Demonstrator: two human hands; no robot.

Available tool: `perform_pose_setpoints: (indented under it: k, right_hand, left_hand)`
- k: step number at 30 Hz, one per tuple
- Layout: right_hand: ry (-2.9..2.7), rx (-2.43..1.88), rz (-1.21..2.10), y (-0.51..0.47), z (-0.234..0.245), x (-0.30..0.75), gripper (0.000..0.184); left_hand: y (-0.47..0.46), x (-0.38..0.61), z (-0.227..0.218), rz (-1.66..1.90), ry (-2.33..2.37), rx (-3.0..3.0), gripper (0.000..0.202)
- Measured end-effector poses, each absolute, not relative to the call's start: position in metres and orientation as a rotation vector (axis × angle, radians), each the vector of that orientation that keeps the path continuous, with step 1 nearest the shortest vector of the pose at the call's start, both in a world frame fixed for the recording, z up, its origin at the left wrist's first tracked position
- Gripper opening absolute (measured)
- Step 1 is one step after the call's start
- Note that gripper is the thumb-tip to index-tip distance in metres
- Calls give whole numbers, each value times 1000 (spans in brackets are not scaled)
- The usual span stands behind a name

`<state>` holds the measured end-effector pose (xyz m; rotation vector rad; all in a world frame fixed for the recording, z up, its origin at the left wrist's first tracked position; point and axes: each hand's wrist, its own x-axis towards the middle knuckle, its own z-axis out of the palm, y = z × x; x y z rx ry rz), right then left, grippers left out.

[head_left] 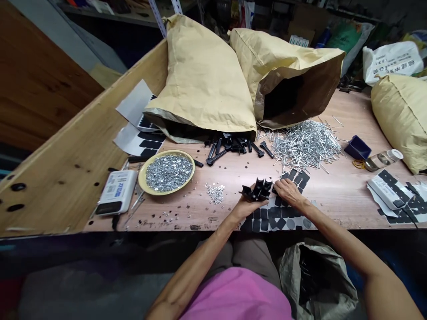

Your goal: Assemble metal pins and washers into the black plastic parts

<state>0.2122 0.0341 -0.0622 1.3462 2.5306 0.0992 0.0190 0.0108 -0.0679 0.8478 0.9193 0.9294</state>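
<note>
Several black plastic channel-shaped parts are bunched upright in my left hand, which is closed around their lower ends. Just to the right, my right hand is over a sheet of black pads, its fingers pressed together. Something dark shows at those fingertips, too small to make out. The pads lie in rows on a pale backing at the table's front edge. Left of my hands is a small scatter of metal washers. Beyond them lie loose black plastic parts.
A yellow bowl of washers and a white device stand left. Metal pins are heaped behind my right hand, near a blue box and a bottle. Large paper sacks fill the back; an open sack stands below the table.
</note>
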Motion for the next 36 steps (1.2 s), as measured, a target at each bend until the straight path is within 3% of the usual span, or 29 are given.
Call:
perform_pose_setpoints:
  k: [4,7,9,11,13,16,24,30,33,36]
  right_hand:
    - [2738,1281,-14,47,-63,226,26]
    - [2961,1741,-261,51,-54,227,14]
    - [3090,2274,-544,47,-41,218,13]
    - [3147,2625,-1003,40,-26,205,23]
    - [3151,2657,-1445,33,-12,191,25]
    - [3135,2571,-1630,26,-3,179,19]
    - [3132,2527,-1180,23,-9,183,17]
    - [3202,2237,-758,31,-6,198,21]
    - [2921,2339,-349,50,-13,219,22]
    - [2384,2154,38,69,-26,232,22]
  left_hand:
    - [16,16,-68,833,804,649,35]
    - [18,13,-66,854,835,679,30]
    - [18,11,-66,923,936,803,30]
    - [17,12,-66,955,988,927,31]
    - [17,14,-66,953,972,1011,31]
    - [17,18,-66,930,930,1077,34]
    - [19,21,-69,931,910,1178,39]
    - [20,24,-66,949,947,1215,40]
    - [19,24,-61,980,1025,1156,35]
    - [19,25,-58,992,1067,1151,34]
